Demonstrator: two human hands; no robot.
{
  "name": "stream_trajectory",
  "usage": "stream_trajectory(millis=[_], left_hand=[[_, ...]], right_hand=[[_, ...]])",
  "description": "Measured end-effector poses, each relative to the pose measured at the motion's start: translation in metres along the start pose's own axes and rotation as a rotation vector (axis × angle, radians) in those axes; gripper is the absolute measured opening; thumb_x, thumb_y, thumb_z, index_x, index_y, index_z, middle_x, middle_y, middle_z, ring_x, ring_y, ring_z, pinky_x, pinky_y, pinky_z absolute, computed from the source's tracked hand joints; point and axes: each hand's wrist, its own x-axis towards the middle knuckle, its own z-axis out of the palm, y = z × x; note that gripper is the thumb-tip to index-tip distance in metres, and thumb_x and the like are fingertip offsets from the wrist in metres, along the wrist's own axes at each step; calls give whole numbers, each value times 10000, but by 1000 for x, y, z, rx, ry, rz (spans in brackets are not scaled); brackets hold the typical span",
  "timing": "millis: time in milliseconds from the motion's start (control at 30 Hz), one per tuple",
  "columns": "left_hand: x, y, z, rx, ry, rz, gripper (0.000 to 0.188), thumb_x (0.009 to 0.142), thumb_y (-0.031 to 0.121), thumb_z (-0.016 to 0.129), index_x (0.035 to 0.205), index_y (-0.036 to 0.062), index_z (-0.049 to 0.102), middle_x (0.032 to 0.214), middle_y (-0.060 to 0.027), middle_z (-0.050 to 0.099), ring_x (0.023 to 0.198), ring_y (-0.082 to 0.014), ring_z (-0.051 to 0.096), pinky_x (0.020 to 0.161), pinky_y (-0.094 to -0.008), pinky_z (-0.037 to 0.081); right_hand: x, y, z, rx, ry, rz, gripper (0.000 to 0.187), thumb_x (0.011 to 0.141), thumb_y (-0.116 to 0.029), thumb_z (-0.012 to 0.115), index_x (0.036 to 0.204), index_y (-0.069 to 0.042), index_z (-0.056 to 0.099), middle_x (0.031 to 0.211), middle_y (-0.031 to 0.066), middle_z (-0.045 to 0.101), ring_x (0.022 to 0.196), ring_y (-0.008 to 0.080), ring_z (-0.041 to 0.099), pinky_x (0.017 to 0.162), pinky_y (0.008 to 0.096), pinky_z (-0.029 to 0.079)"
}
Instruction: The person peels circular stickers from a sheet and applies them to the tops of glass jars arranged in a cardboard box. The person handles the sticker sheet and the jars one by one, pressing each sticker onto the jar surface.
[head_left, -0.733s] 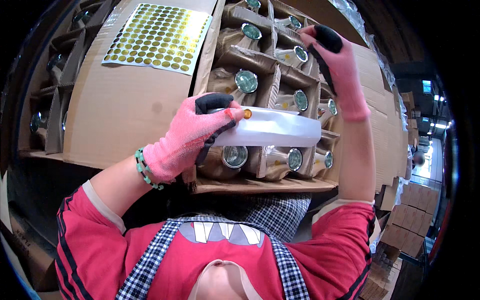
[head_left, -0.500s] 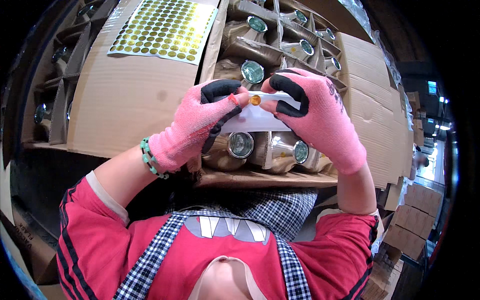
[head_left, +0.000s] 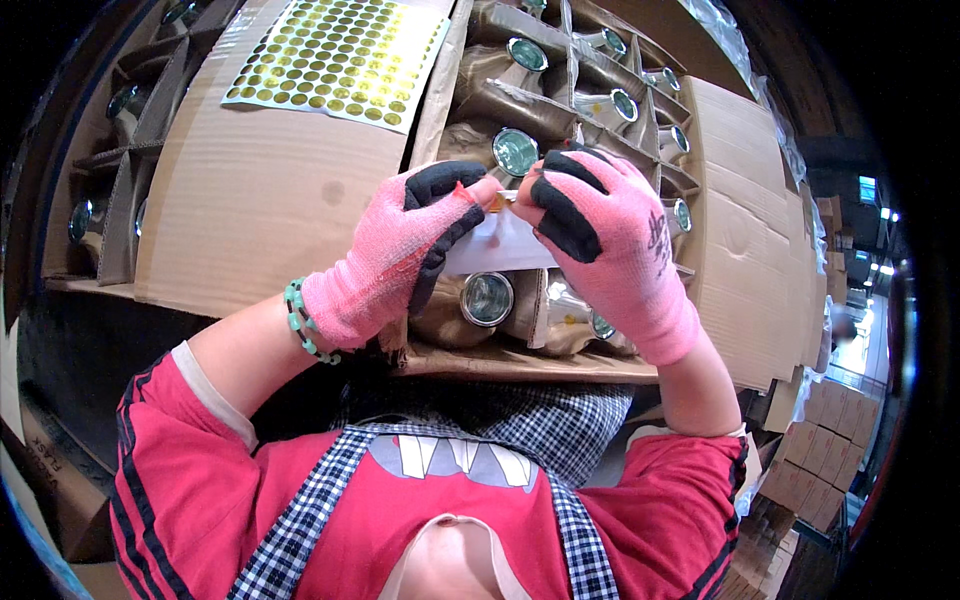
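Observation:
Both hands wear pink gloves with black patches and bare fingertips. My left hand (head_left: 375, 250) pinches a translucent white plastic piece (head_left: 500, 248) near its upper edge, thumb against fingers. A small gold round sticker (head_left: 495, 203) shows at that thumb tip. My right hand (head_left: 625, 245) is closed close beside it, thumb and fingertips pinched at the same edge; what lies exactly between them is hidden. Beneath the hands are silvery glass flask liners (head_left: 487, 299) with round greenish mouths, standing in the cells of a cardboard box (head_left: 480, 365).
Left of the liners, a cardboard flap (head_left: 270, 200) carries a white sheet of gold round stickers (head_left: 330, 70). Another divided box (head_left: 120, 160) with liners stands at far left. A flap (head_left: 745, 230) spreads out to the right. Stacked cartons (head_left: 820, 440) stand farther right.
My right hand has moved left and its fingers have closed in toward the left thumb. The gold sticker, plain before between the hands, is now partly covered.

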Motion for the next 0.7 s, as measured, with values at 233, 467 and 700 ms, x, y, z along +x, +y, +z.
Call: stream_trajectory(millis=[233, 467, 700], left_hand=[[1, 0, -3, 6, 1, -64, 275, 816, 305, 571, 896, 42, 591, 779, 19, 553, 675, -50, 486, 598, -189, 393], [1, -1, 3, 61, 4, -62, 248, 782, 311, 593, 823, 67, 607, 707, 53, 508, 638, -43, 430, 557, -188, 344], [-2, -1, 4, 26, -8, -42, 245, 794, 293, 584, 816, 49, 606, 715, 45, 529, 631, -43, 434, 565, -188, 345]], right_hand=[[29, 27, -11, 384, 75, 37, 145, 721, -72, 614, 836, -5, 557, 800, 107, 584, 765, 191, 574, 720, 277, 443], [111, 136, 45, -149, -185, 147, 284, 728, -234, 647, 901, -20, 576, 888, 160, 593, 827, 277, 562, 761, 329, 427], [142, 142, 82, -384, -456, 186, 254, 740, -147, 527, 955, -31, 596, 1001, 196, 566, 957, 337, 534, 826, 398, 431]])
